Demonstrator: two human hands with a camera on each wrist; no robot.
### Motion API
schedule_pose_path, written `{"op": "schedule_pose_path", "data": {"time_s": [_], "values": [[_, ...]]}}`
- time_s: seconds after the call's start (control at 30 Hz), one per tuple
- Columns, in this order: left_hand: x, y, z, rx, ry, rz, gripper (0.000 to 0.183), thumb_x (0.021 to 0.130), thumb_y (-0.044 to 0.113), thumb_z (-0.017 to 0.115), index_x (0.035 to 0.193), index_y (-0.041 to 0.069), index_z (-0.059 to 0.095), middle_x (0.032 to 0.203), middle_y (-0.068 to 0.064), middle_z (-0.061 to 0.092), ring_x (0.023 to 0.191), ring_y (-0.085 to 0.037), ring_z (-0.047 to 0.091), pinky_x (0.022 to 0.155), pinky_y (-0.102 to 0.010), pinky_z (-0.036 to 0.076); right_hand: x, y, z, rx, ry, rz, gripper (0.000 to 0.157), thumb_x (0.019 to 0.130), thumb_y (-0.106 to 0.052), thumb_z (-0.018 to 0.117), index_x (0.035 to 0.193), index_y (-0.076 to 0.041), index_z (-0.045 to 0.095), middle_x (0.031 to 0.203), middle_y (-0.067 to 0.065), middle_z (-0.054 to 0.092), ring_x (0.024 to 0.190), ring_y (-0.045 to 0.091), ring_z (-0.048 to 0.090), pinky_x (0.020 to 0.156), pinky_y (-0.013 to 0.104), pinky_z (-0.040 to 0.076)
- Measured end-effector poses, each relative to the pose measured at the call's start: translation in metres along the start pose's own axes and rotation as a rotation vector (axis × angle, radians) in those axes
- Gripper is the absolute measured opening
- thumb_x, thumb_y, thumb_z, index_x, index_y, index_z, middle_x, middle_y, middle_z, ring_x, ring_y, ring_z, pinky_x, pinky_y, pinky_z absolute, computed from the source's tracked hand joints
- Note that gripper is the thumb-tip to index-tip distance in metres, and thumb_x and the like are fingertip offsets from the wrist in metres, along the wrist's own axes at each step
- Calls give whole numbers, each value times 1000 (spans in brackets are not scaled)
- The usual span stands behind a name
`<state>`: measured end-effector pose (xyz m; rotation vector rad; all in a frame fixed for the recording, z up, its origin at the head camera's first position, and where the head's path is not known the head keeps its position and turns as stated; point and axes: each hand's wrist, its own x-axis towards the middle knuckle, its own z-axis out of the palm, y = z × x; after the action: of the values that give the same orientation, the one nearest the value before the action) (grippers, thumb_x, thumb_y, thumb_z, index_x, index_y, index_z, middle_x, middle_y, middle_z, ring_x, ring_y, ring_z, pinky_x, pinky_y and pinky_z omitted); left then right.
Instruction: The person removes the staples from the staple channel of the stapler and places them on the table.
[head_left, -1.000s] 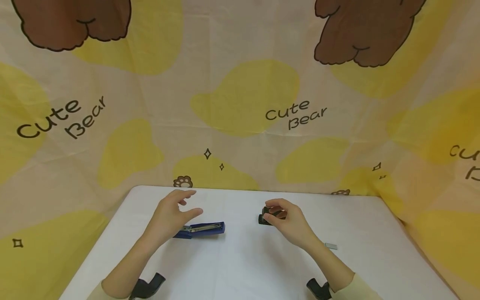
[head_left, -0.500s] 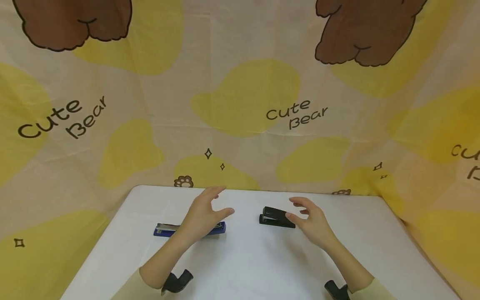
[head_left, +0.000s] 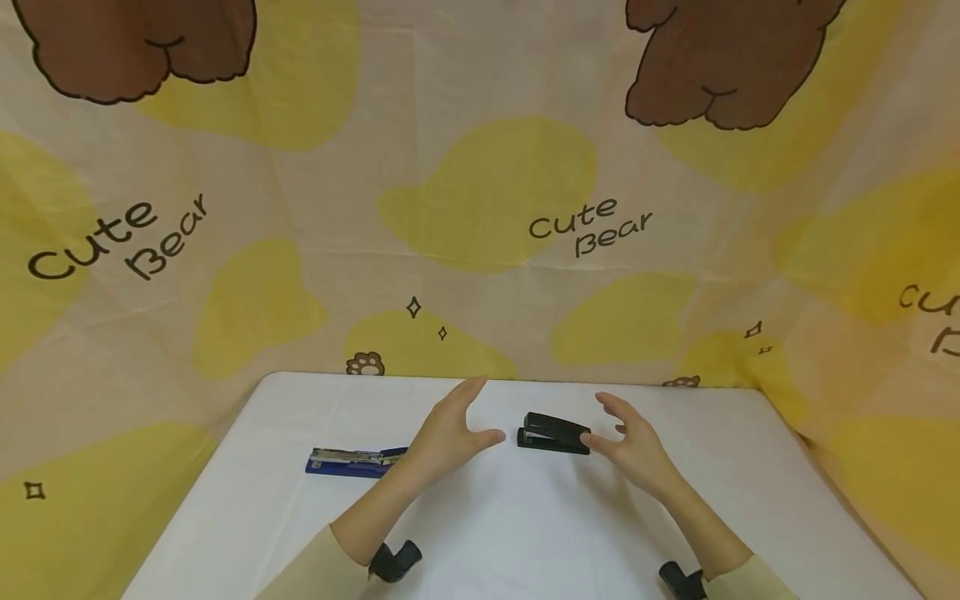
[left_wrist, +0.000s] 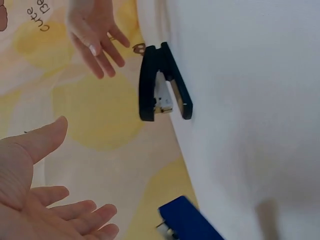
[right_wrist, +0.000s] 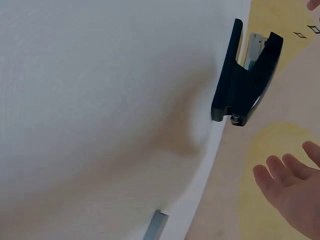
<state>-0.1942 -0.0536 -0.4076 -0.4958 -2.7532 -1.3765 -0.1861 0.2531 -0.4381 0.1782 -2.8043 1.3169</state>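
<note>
A black stapler (head_left: 557, 433) sits on the white table between my two hands, its upper arm raised slightly from the base. To its left is my left hand (head_left: 444, 440), thumb and fingers spread, holding nothing. My right hand (head_left: 633, 446) hovers at the stapler's right end with the thumb tip overlapping it in the head view; the right wrist view shows the hand (right_wrist: 292, 192) apart from it. A blue stapler (head_left: 345, 462) lies behind my left forearm with its metal staple track exposed; its right part is hidden there, though a blue end (left_wrist: 187, 220) shows in the left wrist view.
A grey strip of staples (right_wrist: 156, 226) lies on the table, covered by my right arm in the head view. The white table (head_left: 480, 533) ends at a yellow bear-print cloth (head_left: 465, 208) behind and at the sides.
My left hand has moved right, past the blue stapler toward the black one. My right hand has let go of the black stapler and drawn back to the right.
</note>
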Motion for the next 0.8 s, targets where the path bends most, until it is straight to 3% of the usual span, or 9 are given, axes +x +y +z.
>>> {"op": "schedule_pose_path", "data": {"time_s": [0.33, 0.6, 0.8], "values": [[17, -8, 27, 27, -78, 5, 87, 88, 23, 87, 159, 3, 41, 164, -24, 36, 149, -45, 37, 116, -59, 35, 6, 13, 6, -18, -63, 24, 85, 92, -26, 80, 159, 2, 35, 162, 27, 37, 145, 48, 40, 111, 63, 38], [30, -12, 50, 44, -99, -15, 86, 86, 28, 87, 156, 2, 45, 165, -28, 31, 147, -51, 35, 110, -65, 39, 8, 21, 10, -22, -108, 37, 87, 89, -27, 83, 158, 3, 37, 159, 29, 39, 138, 50, 48, 107, 63, 43], [34, -13, 64, 9, -118, -36, 82, 86, 26, 87, 155, 2, 48, 162, -26, 37, 148, -47, 37, 114, -61, 36, 10, 28, 13, -2, -126, 48, 86, 87, -27, 85, 156, 3, 41, 155, 31, 44, 132, 51, 55, 104, 63, 46]]}}
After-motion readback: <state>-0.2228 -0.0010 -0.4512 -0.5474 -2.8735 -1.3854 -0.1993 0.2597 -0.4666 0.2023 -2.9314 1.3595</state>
